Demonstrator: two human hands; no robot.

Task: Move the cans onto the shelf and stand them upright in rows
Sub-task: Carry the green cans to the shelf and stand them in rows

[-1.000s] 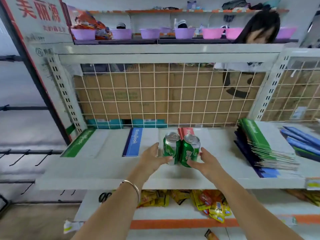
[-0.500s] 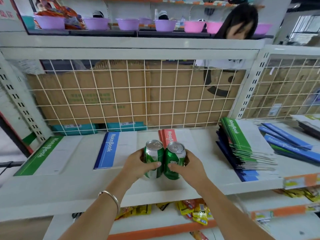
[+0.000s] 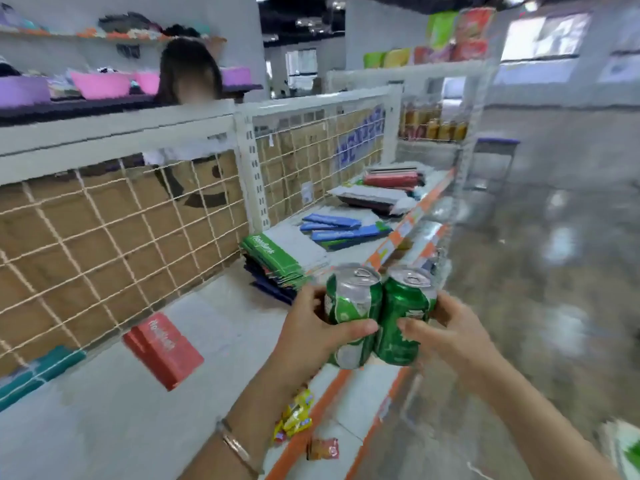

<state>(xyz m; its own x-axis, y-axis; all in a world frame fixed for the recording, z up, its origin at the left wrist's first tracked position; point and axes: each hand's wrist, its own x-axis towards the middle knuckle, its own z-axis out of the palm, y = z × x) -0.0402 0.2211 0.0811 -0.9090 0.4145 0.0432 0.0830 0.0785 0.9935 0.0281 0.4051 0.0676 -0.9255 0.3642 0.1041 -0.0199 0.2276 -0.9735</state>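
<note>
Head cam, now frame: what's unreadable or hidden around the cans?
Print on the left can and right can: head view, motion blur, plus the left hand and right hand gripping them.
Rest of the teal notebook: head view, cut off by the left frame edge.
Labels on the snack packets: head view, blurred.
Labels on the far bottles: head view, too small and blurred.

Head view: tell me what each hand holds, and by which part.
The left hand grips the left can by its side wall, thumb across the front; the right hand grips the right can the same way.
</note>
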